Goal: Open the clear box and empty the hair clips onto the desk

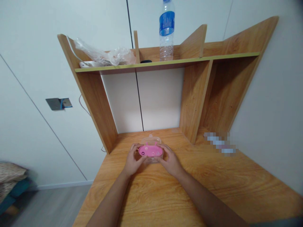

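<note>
A pink oval case (151, 151) with small printed marks on its top is gripped at both ends, between my two hands. The fingers and thumb of my left hand (133, 160) close on its left end. At the right end, my right hand (170, 160) pinches it in the same way. Around and beneath it is a clear plastic box (151, 139), its transparent lid tipped back behind the pink case. How much of the pink case sits inside the box is hard to make out.
A wooden desk (151, 195) carries a shelf unit (165, 64) at its back. On the shelf stand a plastic bottle (167, 34) and a crumpled clear bag (113, 56). A blurred pale item (220, 143) lies at the right. Wall sockets (58, 103) are at the left.
</note>
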The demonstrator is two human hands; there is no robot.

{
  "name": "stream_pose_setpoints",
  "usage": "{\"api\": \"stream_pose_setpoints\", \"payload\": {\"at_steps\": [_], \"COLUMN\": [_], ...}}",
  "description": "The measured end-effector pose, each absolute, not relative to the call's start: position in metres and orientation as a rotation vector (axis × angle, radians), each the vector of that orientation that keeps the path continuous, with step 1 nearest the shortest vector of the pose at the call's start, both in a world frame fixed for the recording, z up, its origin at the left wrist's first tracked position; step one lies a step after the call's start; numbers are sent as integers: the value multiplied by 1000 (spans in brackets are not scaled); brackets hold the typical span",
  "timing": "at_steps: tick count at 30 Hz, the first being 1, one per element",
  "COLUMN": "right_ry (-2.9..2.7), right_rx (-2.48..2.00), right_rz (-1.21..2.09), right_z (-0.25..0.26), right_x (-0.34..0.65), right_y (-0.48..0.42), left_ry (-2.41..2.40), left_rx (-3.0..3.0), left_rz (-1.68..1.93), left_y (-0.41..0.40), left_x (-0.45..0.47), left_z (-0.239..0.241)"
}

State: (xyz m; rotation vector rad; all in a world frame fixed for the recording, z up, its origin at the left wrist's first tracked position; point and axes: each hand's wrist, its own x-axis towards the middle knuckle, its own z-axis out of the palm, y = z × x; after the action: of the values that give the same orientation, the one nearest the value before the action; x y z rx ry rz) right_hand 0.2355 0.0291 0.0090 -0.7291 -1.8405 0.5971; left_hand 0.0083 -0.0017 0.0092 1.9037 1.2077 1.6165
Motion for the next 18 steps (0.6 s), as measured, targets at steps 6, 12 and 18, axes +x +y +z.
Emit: {"api": "stream_pose_setpoints", "payload": {"at_steps": [6, 12, 18], "right_ry": [-1843, -1844, -1863], "right_rx": [-737, -795, -818], "right_rz": [594, 585, 580], "right_z": [8, 5, 6], "right_x": [235, 236, 236], "right_y": [28, 29, 29], "left_ry": [744, 539, 497], "left_rx": [1151, 612, 365], "left_rz": [1791, 1819, 1931], "left_y": [10, 12, 16], "left_x": [1, -21, -41], "left_z": [-3, 2, 0]}}
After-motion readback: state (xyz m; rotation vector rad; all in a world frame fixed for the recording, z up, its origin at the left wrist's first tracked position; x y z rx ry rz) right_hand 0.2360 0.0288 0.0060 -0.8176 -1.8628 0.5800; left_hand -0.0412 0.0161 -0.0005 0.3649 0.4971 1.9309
